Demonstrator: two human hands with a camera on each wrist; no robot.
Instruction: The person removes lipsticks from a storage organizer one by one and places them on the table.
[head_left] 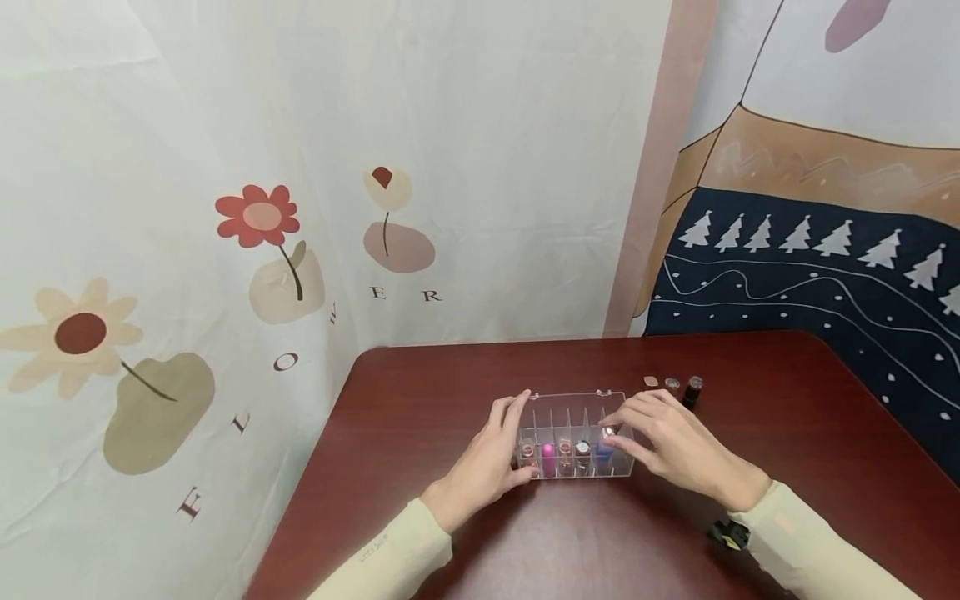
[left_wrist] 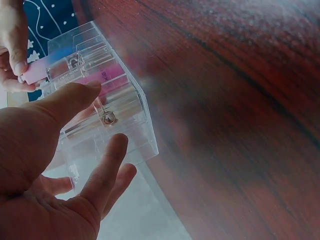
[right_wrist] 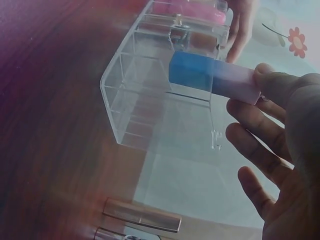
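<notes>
A clear plastic lipstick organizer (head_left: 573,477) with upright dividers stands on the table. My left hand (head_left: 487,454) holds its left end, thumb at the front corner and fingers at the back. With thumb and index finger, my right hand (head_left: 678,442) pinches the pink-purple top of a lipstick tube (right_wrist: 192,72). The tube's blue lower part is inside a compartment near the organizer's right end. Several other tubes stand in the compartments to its left, among them a bright pink lipstick (head_left: 548,454). In the right wrist view, the other right-hand fingers are spread away from the tube.
Three more cosmetic tubes stand behind the right hand, one of them a black tube (head_left: 692,392). The dark red wooden table (head_left: 420,392) meets a flower-printed curtain (head_left: 487,208) at the back. A black strap (head_left: 729,534) shows at the right wrist.
</notes>
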